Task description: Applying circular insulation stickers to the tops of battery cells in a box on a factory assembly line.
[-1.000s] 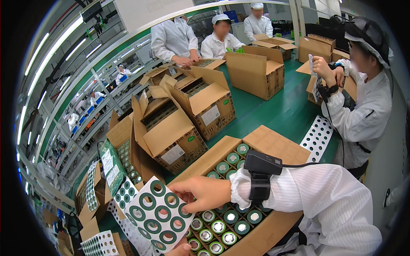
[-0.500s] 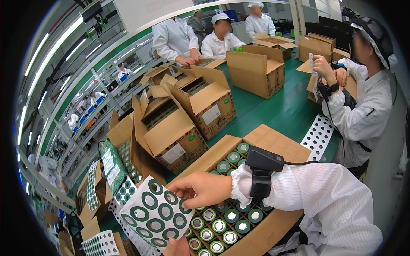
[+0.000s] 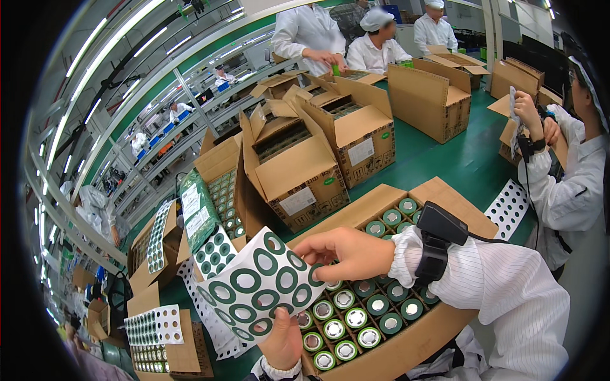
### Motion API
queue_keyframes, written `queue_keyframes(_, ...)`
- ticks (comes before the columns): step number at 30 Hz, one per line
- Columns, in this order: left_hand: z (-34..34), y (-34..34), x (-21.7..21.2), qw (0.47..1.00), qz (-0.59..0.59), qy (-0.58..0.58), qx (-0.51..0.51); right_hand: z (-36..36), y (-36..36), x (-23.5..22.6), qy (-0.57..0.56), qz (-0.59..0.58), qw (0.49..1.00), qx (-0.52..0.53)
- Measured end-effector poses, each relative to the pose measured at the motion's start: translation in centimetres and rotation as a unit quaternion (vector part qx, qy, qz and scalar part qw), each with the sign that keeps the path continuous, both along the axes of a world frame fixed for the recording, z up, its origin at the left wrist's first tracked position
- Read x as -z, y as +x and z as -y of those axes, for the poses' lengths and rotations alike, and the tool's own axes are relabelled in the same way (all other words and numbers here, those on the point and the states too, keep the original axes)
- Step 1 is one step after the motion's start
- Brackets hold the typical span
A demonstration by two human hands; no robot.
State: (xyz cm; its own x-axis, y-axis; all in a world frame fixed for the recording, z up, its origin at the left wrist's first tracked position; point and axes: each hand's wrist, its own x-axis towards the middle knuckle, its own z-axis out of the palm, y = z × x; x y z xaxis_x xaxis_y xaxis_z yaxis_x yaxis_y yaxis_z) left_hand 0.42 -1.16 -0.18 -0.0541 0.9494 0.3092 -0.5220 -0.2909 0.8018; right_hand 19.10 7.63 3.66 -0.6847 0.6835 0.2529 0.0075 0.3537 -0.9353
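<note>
My left hand (image 3: pixel 281 341) grips the lower edge of a white sheet (image 3: pixel 244 263) of dark green ring stickers, thumb on its front. The sheet is bent and tilted. At its right edge my right hand (image 3: pixel 349 253) pinches a green ring sticker (image 3: pixel 316 274); whether that ring is fully off the sheet I cannot tell. Below the right hand stands an open cardboard box (image 3: pixel 406 340) of upright cylindrical battery cells in a divider grid. Near cells (image 3: pixel 334 328) show bright green rims and bare silver tops; other cells (image 3: pixel 390 323) carry dark green rings. My right wrist bears a black strapped device (image 3: pixel 438 238).
Open cartons (image 3: pixel 298 184) crowd the green table (image 3: pixel 438 162). At left lie a green plastic-wrapped pack (image 3: pixel 198 206), more sticker sheets (image 3: pixel 152 327) and a box of cells (image 3: pixel 225 197). A white perforated sheet (image 3: pixel 507 208) lies right. Co-workers in white stand around; one (image 3: pixel 565 184) is close at right.
The view has swung left, shifting the scene rightward. The sticker sheet now bends more, and my right fingers hold a ring at its right edge. My left hand shows more.
</note>
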Motion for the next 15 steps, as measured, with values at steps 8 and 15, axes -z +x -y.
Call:
queue_keyframes(8, 0.3, -0.6, 0.8, 1.000, -0.012, 0.004, -0.010, -0.5, 0.4, 0.0, -0.137, -0.120, 0.980, -0.077)
queue_keyframes(15, 0.4, -0.2, 0.0, 0.988, -0.156, 0.015, 0.016, -0.5, 0.1, 0.0, -0.174, -0.132, 0.976, 0.001)
